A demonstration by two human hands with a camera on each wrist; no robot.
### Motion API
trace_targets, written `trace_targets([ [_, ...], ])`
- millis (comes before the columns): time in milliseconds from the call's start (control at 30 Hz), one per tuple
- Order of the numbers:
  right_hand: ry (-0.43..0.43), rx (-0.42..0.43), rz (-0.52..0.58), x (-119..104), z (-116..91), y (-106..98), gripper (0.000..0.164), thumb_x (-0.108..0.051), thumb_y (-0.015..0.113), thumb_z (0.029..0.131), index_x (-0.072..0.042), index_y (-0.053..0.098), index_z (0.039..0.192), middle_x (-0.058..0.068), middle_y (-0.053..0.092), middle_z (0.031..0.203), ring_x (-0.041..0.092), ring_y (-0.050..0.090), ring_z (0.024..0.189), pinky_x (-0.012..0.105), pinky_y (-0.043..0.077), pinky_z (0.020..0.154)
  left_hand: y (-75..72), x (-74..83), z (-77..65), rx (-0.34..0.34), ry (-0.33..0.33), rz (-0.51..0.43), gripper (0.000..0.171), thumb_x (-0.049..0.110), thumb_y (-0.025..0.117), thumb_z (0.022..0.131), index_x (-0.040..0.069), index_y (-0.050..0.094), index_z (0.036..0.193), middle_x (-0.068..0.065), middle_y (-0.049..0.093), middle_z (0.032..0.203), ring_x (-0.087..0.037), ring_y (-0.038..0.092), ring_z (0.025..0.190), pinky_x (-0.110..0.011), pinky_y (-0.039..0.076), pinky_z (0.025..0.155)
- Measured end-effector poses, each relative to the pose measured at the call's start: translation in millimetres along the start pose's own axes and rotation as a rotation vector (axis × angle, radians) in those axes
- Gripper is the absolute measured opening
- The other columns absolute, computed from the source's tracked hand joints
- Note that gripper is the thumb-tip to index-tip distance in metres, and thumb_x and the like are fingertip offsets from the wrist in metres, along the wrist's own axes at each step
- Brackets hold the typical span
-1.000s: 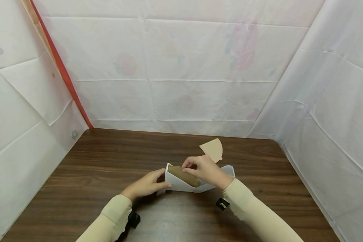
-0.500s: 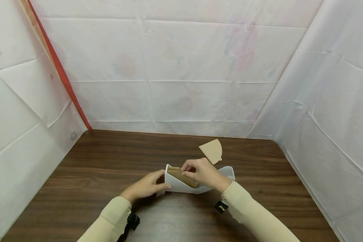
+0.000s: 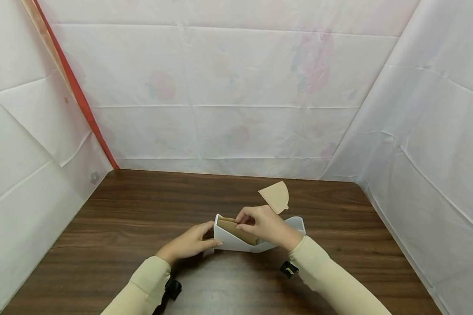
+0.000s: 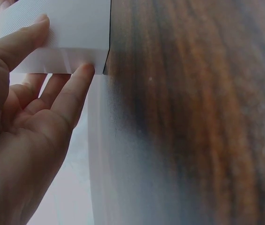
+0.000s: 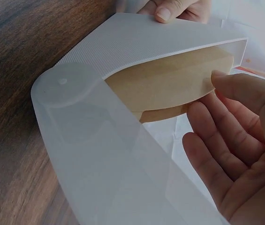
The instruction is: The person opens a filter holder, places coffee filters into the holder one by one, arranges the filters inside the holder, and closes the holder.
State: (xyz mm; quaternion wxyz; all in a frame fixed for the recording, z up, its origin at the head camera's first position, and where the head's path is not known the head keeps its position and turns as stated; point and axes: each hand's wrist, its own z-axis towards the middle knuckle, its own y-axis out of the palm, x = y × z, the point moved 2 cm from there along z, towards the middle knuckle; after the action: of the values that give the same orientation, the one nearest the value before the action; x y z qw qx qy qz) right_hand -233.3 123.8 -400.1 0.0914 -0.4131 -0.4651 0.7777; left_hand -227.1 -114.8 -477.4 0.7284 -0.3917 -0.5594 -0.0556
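Observation:
A white coffee filter holder with a pale translucent lid swung open stands on the table. Tan paper coffee filters fill its wider end. My left hand holds that end, thumb on the ribbed front face and fingertips against the end wall. Over the opening, my right hand pinches the upper edge of a filter between thumb and index finger, the other fingers loosely bent. Another filter shows behind the pinched one. The lower parts of the filters are hidden inside the holder.
A single fan-shaped coffee filter lies on the dark wooden table just beyond my right hand. White printed sheets hang behind and at both sides. A red strip runs down the left corner.
My right hand has dropped slightly toward the holder, and a gap behind the pinched filter now shows more clearly. My left hand keeps its place on the holder.

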Motion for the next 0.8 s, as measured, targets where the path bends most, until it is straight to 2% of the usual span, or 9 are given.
trace_targets([
  [467,0.000,0.009,0.007,-3,-3,-7,0.012,-0.015,0.078,0.090,-0.013,0.071,0.100,-0.010,0.070,0.087,0.001,0.064,0.078,0.024,0.054,0.071,1.0,2.2,-0.3,-0.007,0.022,-0.003,0.036,0.026,0.067,0.099,0.011,0.056,0.130,-0.002,0.065,0.124,-0.020,0.060,0.114,-0.036,0.050,0.092],
  [800,0.016,0.074,-0.032,-1,-3,-26,0.013,-0.015,0.079,0.089,-0.010,0.071,0.099,-0.008,0.071,0.088,0.003,0.065,0.079,0.031,0.057,0.073,0.0,4.8,-1.6,0.003,0.014,-0.024,0.036,0.022,0.068,0.099,0.010,0.055,0.130,-0.002,0.065,0.123,-0.020,0.061,0.111,-0.036,0.050,0.090],
])
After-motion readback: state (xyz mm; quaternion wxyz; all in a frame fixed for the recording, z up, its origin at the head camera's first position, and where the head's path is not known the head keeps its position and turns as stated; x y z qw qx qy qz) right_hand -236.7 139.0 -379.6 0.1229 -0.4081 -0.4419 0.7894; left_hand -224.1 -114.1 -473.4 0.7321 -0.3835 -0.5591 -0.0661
